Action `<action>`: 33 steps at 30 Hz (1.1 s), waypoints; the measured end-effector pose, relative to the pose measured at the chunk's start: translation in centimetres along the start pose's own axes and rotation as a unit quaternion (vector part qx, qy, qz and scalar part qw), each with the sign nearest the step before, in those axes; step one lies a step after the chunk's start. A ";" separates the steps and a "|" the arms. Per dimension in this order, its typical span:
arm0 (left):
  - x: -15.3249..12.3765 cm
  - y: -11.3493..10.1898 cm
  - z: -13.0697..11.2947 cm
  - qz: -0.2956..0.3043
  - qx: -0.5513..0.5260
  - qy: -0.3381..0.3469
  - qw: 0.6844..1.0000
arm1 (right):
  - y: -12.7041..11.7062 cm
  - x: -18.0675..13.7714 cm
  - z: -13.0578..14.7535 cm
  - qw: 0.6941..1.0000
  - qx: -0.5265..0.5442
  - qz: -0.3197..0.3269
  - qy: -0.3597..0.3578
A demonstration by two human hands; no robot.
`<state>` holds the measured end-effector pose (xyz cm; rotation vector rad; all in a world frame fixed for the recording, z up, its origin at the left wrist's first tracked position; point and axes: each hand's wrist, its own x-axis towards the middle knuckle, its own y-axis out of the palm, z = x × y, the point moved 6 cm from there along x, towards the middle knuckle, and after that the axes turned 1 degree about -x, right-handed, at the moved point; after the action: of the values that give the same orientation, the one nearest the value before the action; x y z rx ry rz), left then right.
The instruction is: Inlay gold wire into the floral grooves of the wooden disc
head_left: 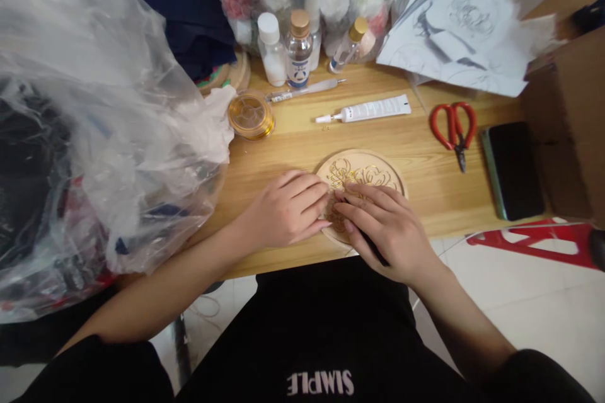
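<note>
A round wooden plaque (405, 186) with a raised rim lies near the table's front edge. Curling gold wire lines (373, 175) form a pattern on its face. My left hand (293, 209) rests over the plaque's left side, fingers stretched and lying on it, the thumb a little apart. Between the thumb and fingers of my right hand (390, 223) is a slim black tool (375, 249) that looks like tweezers. Its front end reaches the plaque's middle, close to my left fingertips. My hands cover the plaque's lower part, and whatever the tool's tip touches is hidden.
Behind the plaque lie a white glue tube (375, 109), a pen (307, 89) and a gold wire spool (251, 114). Bottles (299, 50) stand at the back. Red-handled pliers (454, 129), a phone (513, 170) and a cardboard box (567, 126) are right; plastic bags (118, 107) left.
</note>
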<state>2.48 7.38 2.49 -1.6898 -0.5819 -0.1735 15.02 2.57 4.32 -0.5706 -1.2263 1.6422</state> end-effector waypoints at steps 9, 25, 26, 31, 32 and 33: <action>0.1 0.1 0.1 0.015 0.001 -0.004 1.000 | 0.1 -0.1 0.0 1.000 0.003 -0.001 0.003; 0.0 0.1 -0.2 0.001 0.010 0.013 1.000 | 0.0 -0.1 0.2 1.000 -0.005 -0.004 -0.002; 0.0 0.1 -0.2 -0.002 0.011 0.013 1.000 | -0.1 -0.1 0.3 1.000 -0.005 -0.003 -0.002; 0.0 0.2 -0.3 -0.006 0.016 0.010 1.000 | 0.0 -0.2 0.3 1.000 -0.007 0.000 0.000; 0.1 0.2 -0.3 -0.005 0.017 0.010 1.000 | 0.0 -0.2 0.3 1.000 -0.008 0.000 0.000; 0.1 0.2 -0.3 -0.004 0.019 0.009 1.000 | 0.0 -0.2 0.3 1.000 -0.009 0.000 0.001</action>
<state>2.69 7.08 2.43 -1.6481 -0.5749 -0.1827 14.90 2.25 4.39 -0.5818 -1.2407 1.6324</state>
